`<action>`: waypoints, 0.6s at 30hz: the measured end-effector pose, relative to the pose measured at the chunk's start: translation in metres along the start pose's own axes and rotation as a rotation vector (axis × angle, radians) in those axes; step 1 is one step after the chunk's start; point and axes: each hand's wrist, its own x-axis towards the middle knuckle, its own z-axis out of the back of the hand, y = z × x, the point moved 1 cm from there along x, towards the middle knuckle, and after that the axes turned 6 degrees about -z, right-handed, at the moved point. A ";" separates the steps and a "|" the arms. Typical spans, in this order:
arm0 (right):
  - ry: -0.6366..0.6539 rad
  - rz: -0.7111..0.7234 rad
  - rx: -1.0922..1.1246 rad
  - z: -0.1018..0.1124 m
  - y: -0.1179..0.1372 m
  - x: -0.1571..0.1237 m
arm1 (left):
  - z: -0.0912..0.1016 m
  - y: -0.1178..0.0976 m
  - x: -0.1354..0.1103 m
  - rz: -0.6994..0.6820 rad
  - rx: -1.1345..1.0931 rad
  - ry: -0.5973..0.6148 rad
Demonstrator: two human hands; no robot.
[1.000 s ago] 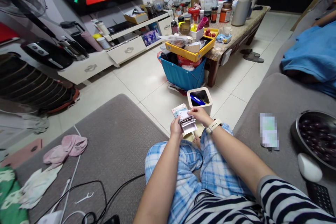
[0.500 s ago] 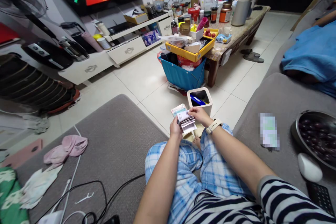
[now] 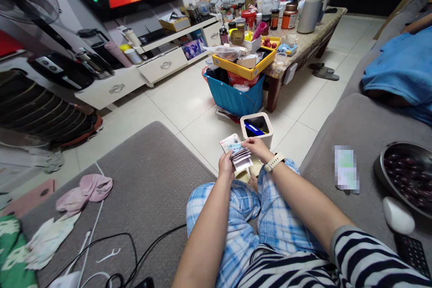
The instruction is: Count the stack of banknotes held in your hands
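Note:
Over my knees, my left hand (image 3: 226,164) is closed around a small stack of banknotes (image 3: 241,155), gripping its left side with the thumb on top. The notes are bent over, their layered edges showing toward me, and a bluish one lies uppermost. My right hand (image 3: 256,146), with a pale watch on its wrist, pinches the far right corner of the stack. A pinkish-white printed piece (image 3: 229,141) sticks out beyond the left fingers. Just past the hands stands a cream square bin (image 3: 267,139) with a blue wrapper (image 3: 254,130) inside.
A blue basket (image 3: 232,97) bearing a yellow tray (image 3: 245,69) stands by the crowded coffee table (image 3: 315,31). On the sofa to my right are a bowl of dark fruit (image 3: 380,166), a white rounded object (image 3: 398,216) and a remote (image 3: 412,252). Cables and cloths lie left.
The uppermost note in the stack now looks bluish where a paler purple one showed before. Both hands have stayed almost in place, with the right fingers still at the corner.

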 end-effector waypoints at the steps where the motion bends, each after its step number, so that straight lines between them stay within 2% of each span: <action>1: 0.011 0.000 -0.004 0.000 0.000 0.000 | 0.000 0.000 0.000 0.002 0.001 0.001; 10: 0.028 -0.002 -0.019 -0.003 0.000 0.000 | 0.003 0.002 0.004 0.037 -0.017 -0.054; 18: 0.117 -0.001 0.032 -0.007 0.003 -0.003 | 0.004 0.000 0.003 0.077 -0.048 -0.109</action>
